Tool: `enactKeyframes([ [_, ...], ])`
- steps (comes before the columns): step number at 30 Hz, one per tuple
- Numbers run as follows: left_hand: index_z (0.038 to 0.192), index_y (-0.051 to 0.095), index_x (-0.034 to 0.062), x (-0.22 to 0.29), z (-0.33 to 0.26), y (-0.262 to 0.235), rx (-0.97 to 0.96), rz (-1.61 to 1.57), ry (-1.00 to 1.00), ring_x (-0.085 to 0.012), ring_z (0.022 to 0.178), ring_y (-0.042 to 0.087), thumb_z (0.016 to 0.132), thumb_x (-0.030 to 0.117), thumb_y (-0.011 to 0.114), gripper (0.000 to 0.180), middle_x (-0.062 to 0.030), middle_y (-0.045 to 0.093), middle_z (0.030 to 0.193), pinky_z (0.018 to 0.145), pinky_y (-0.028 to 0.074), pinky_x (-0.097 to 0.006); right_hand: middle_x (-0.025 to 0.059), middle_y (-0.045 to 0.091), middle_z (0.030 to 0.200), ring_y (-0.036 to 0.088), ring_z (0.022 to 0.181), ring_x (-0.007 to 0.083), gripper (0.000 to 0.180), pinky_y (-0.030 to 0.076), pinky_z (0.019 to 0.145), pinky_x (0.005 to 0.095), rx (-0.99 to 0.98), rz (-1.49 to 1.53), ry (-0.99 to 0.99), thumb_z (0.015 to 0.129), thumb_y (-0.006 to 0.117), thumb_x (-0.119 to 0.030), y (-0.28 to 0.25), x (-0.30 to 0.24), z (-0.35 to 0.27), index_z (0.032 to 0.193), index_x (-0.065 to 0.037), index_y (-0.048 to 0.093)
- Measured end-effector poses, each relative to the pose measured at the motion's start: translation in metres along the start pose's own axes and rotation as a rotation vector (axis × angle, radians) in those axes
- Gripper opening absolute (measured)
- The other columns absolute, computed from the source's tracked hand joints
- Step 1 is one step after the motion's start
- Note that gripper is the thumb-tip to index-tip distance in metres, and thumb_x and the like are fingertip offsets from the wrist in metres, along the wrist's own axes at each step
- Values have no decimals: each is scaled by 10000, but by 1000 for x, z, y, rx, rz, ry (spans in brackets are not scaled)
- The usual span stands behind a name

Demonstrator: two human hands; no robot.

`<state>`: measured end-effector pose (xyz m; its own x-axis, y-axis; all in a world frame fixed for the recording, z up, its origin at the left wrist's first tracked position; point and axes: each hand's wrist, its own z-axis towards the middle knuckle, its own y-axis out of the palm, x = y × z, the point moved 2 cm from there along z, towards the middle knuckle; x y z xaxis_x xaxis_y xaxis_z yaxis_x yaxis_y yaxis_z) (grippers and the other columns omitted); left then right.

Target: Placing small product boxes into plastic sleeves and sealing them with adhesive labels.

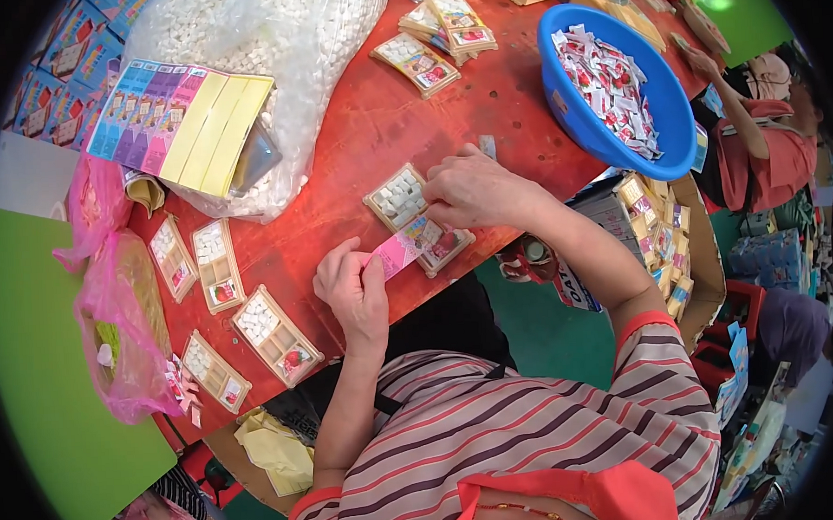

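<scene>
A wooden tray [398, 198] with white cubes in one part and a red-and-white packet in another lies at the table's near edge. Across its middle runs a pink printed paper strip [399, 251], whose loose end sticks out to the left. My left hand [355, 295] pinches that loose end between thumb and fingers. From the right, my right hand [481, 190] reaches over the tray. Its curled fingers are closed at the strip's far end, against the tray; the fingertips are partly hidden.
Several similar trays [276, 336] lie at left; more are stacked [453, 26] at the back. A bag of white cubes [323, 41] bears printed strip sheets [183, 121]. At right are a blue basin [557, 77] of packets, a box [705, 275] of trays and another person [765, 143].
</scene>
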<state>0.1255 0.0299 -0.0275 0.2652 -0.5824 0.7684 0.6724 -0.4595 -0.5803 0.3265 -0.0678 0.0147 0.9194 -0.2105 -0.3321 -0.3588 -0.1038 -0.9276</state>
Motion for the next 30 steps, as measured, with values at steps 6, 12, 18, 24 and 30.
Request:
enactKeyframes([
  [6,817,621,63,-3,5,9,-31,189,21,-253,1124,488,847,198,614,139,-96,599,1142,1017,246,-438,67,600,759,597,818,245,218,383,803,395,100,-128,-5,819,579,-255,9,4,5,704,-83,645],
  [12,788,607,81,-8,5,17,0,436,135,-300,1123,476,830,240,616,165,-105,570,1172,978,263,-577,73,608,767,601,816,250,213,385,814,399,113,-200,19,812,575,-248,22,4,8,704,-80,650],
  [18,1007,613,67,-9,6,2,31,603,109,-325,1158,459,830,302,606,294,-148,537,1212,1020,189,-645,76,611,776,605,824,249,219,383,823,398,111,-195,42,814,576,-253,25,5,8,708,-79,655],
  [24,1322,481,-17,28,6,13,-247,503,471,-354,1400,279,857,340,577,594,-202,393,1444,1087,126,-627,78,607,779,607,832,249,216,381,825,398,118,-208,53,812,580,-257,24,4,8,706,-86,659],
  [30,1431,328,-17,17,-2,48,-487,442,449,-346,1428,201,847,434,590,783,-190,278,1512,1088,128,-645,115,619,807,622,790,287,247,409,784,423,42,-54,134,817,594,-299,15,13,9,741,-72,654],
])
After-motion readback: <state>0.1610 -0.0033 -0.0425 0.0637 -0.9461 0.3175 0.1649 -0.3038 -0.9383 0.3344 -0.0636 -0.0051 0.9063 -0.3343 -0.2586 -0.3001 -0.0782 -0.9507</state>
